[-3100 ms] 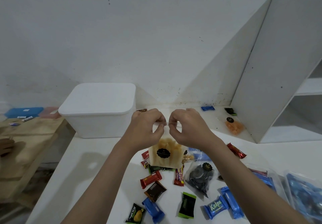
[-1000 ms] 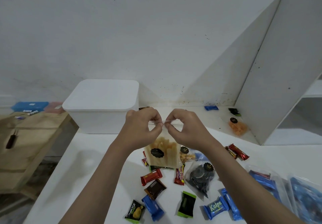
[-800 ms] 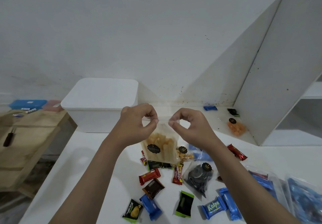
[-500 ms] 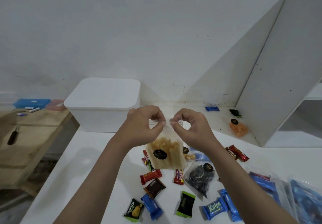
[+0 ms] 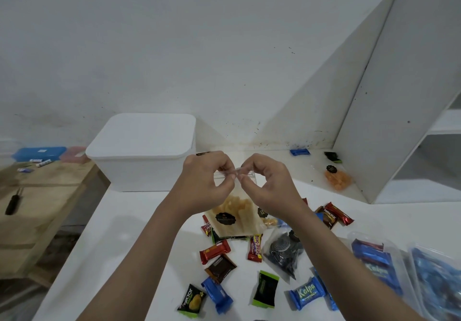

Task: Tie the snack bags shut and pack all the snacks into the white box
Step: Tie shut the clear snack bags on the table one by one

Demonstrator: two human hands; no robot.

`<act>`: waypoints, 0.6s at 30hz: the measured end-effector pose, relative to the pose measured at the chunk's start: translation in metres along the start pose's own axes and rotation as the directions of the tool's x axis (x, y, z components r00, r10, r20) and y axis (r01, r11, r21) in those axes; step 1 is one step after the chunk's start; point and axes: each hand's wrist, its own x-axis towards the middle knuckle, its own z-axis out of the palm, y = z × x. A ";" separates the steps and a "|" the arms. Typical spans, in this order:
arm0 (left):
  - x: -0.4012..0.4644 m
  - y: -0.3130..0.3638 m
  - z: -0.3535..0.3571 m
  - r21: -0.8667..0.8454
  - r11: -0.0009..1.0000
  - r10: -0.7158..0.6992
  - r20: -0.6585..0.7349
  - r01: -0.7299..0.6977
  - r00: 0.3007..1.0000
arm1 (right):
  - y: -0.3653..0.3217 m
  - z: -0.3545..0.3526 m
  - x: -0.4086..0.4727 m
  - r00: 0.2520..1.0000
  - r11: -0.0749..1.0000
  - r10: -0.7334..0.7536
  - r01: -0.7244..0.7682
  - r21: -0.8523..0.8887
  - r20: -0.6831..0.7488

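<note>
Above the white table [image 5: 411, 220], both hands raised together, fingertips nearly touching. Left hand [image 5: 204, 183] and right hand [image 5: 268, 184] each pinching the clear top strip of a see-through snack bag [image 5: 232, 214], pale yellow sticks inside, black round sticker on the front, bottom hanging just over the scattered sweets. White box [image 5: 142, 153] behind and to the left, lid on, nothing packed yet by the look of it. Below the bag: a red wrapper [image 5: 215, 250], a brown one [image 5: 220, 268], a green-edged one [image 5: 265, 288], a blue one marked Kalpa [image 5: 306, 293], plus a second bag of dark round biscuits [image 5: 284, 252]. Far back near the shelf, a small orange bag [image 5: 336, 178].

Probably mid-closure, pressing the strip shut. Risks from here: pinching unevenly and leaving a gap, so sticks spill later inside the box; slippery film sliding out of the fingertips and dropping onto the pile; squeezing too low and snapping the brittle sticks. Lid to come off before packing.
</note>
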 end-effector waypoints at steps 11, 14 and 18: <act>0.002 -0.008 0.002 -0.052 0.999 -0.013 0.013 0.014 1.000 | 0.007 -0.002 -0.001 0.989 0.961 0.145 -0.145 0.236 0.018; 0.004 -0.009 0.003 -0.045 0.999 -0.009 0.029 0.010 1.000 | 0.010 -0.003 -0.001 0.991 0.969 0.136 -0.129 0.213 -0.017; 0.005 -0.010 0.005 -0.030 0.999 -0.013 0.039 0.014 0.999 | 0.015 -0.007 0.000 0.990 0.977 0.142 -0.139 0.162 -0.003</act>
